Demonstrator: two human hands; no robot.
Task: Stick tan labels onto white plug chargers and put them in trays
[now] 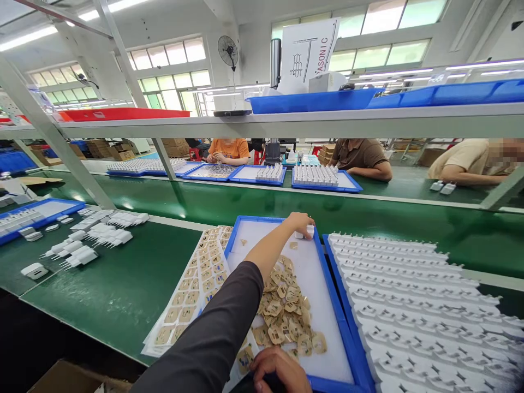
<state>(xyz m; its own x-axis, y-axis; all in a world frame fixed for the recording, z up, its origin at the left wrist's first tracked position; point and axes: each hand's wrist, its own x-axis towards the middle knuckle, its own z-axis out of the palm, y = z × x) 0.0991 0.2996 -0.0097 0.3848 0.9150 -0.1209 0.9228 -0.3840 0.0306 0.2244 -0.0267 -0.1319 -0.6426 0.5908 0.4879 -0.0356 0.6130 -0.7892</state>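
My left hand (299,222), at the end of a dark sleeve, reaches to the far right corner of a blue-rimmed tray (333,284). Its fingers are closed around white charger housings (310,231), which they partly cover. Low in the picture, my right hand (282,370) is curled over the tray's near edge; whatever it may hold is hidden. Between the hands lies a heap of tan adhesive pieces (282,305) with cut-outs. Sheets of similar stickers (186,297) lie along the tray's left side, partly under my forearm.
Rows of white chargers (409,305) fill another blue tray on the right. Loose chargers (79,255) lie on the green table at left. A shelf (213,126) crosses above. Co-workers sit opposite, one in an orange shirt (233,148), behind more trays (327,185).
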